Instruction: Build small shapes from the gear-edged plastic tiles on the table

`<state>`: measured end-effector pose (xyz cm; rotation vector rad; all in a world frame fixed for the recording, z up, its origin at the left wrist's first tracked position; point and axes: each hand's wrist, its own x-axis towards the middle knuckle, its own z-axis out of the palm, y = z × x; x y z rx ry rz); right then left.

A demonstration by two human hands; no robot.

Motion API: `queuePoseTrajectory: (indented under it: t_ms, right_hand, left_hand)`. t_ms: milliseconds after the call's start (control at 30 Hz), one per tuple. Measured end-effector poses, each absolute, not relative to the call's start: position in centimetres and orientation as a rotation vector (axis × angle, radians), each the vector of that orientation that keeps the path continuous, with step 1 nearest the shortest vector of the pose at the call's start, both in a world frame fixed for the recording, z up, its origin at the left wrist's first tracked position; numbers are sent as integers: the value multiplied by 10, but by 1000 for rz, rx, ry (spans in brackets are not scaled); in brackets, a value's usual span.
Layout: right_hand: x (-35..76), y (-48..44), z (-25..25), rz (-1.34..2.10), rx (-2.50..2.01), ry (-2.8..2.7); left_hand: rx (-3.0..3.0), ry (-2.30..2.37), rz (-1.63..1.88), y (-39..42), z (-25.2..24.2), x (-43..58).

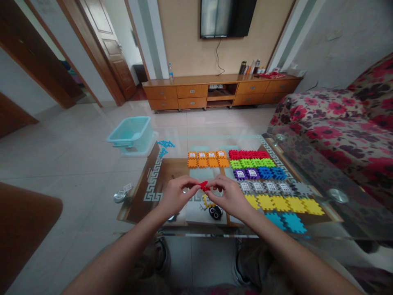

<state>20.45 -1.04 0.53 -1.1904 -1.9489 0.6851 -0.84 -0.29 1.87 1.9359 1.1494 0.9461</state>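
Above the near part of a glass table, my left hand [180, 193] and my right hand [227, 194] meet, both pinching a small red plastic piece [203, 186] between fingertips. Its exact shape is partly covered by the fingers. Just under them lie a yellow toothed piece [209, 200] and a black item with white rings [215, 212]. To the right are rows of interlocking tiles: red [248, 155], lime green [253, 163], purple [246, 174], blue [272, 173], grey [264, 187], yellow [280, 203] and light blue [294, 223]. Orange tiles [208, 163] sit farther back, some with white window prints.
The glass table [172, 172] has a patterned border. Thin blue pieces [166, 144] lie at its far left corner, near a turquoise plastic bin [132, 139]. A flowered sofa [334, 114] stands right; a wooden cabinet [192, 96] and television [227, 18] are across the room.
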Motion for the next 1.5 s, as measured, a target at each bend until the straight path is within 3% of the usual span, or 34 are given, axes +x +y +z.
queuePoseTrajectory:
  t_ms: [733, 1167, 1500]
  right_hand:
    - [205, -10, 3, 607, -1240, -2051]
    - [259, 47, -13, 80, -1694, -2595]
    - [264, 64, -29, -146, -1710, -2764]
  left_hand:
    - [1919, 1165, 947, -4, 12, -3]
    - [1856, 1148, 939, -4, 8, -3]
    - [1847, 1127, 910, -3, 9, -3]
